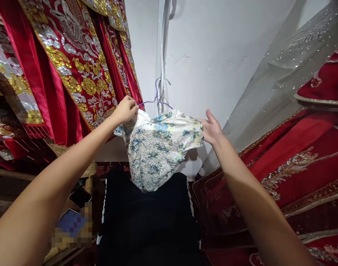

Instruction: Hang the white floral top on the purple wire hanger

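Note:
A short-sleeved floral top (pixel 158 147), white with blue, green and yellow flowers, hangs from a thin purple clothes hanger (pixel 157 99) in front of me. With fingers closed, my left hand (pixel 127 109) grips the hanger's left arm by the top's left shoulder. My right hand (pixel 212 127) is at the cuff of the right sleeve (pixel 192 131), thumb stretched up and palm partly showing; its fingertips are hidden by the fabric. The hanger's hook (pixel 164 80) stands upright near a pale vertical strip (pixel 162 40) on the wall.
Red garments with gold and silver embroidery (pixel 83 66) hang at the left. More red beaded clothing (pixel 291 162) and a sheer sequined fabric (pixel 285 66) fill the right side. My dark-clothed lap (pixel 146 225) is below. A dark phone-like object (pixel 80 197) lies low at the left.

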{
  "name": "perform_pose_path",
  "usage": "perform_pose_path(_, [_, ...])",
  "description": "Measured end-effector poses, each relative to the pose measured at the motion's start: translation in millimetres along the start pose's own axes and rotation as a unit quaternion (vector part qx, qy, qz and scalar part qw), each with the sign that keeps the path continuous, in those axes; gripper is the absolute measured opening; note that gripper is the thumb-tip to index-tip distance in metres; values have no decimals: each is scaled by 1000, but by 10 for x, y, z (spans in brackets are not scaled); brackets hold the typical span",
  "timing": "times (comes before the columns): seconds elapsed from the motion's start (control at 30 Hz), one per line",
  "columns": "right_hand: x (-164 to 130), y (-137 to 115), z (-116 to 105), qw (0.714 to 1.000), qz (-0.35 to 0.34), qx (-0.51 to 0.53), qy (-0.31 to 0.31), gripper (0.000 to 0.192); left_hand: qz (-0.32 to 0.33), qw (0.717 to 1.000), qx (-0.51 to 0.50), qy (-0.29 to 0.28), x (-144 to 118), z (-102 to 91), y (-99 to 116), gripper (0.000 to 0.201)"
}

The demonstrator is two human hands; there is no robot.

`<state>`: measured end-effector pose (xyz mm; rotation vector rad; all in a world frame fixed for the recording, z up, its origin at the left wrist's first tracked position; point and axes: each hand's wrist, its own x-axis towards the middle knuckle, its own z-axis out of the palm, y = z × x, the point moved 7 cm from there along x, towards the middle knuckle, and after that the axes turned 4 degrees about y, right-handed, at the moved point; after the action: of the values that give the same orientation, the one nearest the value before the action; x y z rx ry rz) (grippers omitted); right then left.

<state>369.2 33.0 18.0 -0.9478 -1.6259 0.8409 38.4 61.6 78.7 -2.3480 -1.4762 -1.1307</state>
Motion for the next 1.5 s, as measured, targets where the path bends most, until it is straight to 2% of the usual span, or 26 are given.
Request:
perform_pose_path(0.07, [21,28,-4,998,38,51,-26,58,-18,1000,-20,5,35,47,32,14])
perform_pose_path(0.13, [99,-68,-19,996,47,73,-8,52,-33,998,-54,8,103,101,112,12])
perform_pose_path(0.23, [220,-393,13,997,8,57,53,53,-62,988,-141,18,266,144,227,24])
perform_pose_path(0.3, [219,-593,174,998,-7,52,29,58,-96,967,-233,38,375,128,234,18])
perform_pose_path(0.33, [183,-668,298,998,-10,55,-12,59,-113,951,-284,47,412,114,222,17])
perform_pose_path(0.4, [35,-771,591,988,-20,50,-142,62,-150,916,-370,49,426,92,190,25])
perform_pose_path(0.47, [-184,-803,863,955,-37,32,-293,66,-188,888,-419,30,343,83,186,35])
perform_pose_path(0.5, [-284,-788,962,934,-46,20,-353,64,-200,878,-435,15,272,78,210,40])
perform_pose_path(0.53, [-344,-754,1024,922,-54,6,-384,61,-208,869,-448,2,189,66,253,45])
perform_pose_path(0.57, [-352,-704,1054,922,-63,-13,-382,57,-209,864,-459,-12,101,49,318,49])
perform_pose_path(0.63, [-258,-584,1051,947,-97,-71,-298,54,-188,857,-477,-46,-65,11,509,55])
perform_pose_path(0.7, [-177,-476,1072,955,-156,-153,-202,72,-158,854,-487,-87,-202,-22,734,59])
perform_pose_path(0.8, [-212,-364,1280,909,-274,-273,-156,114,-143,870,-459,-109,-320,-67,961,59])
perform_pose_path(0.9, [-284,-355,1388,860,-364,-344,-100,127,-148,908,-387,-52,-307,-163,968,62])
perform_pose_path(1.0, [-266,-377,1244,848,-375,-370,-56,126,-115,930,-349,-24,-217,-300,890,65])
perform_pose_path(1.1, [-160,-350,874,850,-342,-401,-7,120,-94,934,-337,-70,-161,-435,731,65])
perform_pose_path(1.2, [-13,-283,417,853,-283,-432,75,115,-139,924,-337,-116,-228,-493,448,64])
perform_pose_path(1.27, [87,-264,193,854,-246,-442,119,109,-185,902,-364,-138,-333,-421,247,60])
perform_pose_path(1.3, [139,-271,132,855,-232,-446,128,106,-203,891,-384,-134,-385,-369,154,57])
perform_pose_path(1.37, [238,-324,109,856,-216,-453,127,101,-228,875,-418,-90,-474,-259,-26,53])
perform_pose_path(1.5, [340,-502,285,851,-227,-463,99,103,-280,856,-435,17,-678,-25,-352,51])
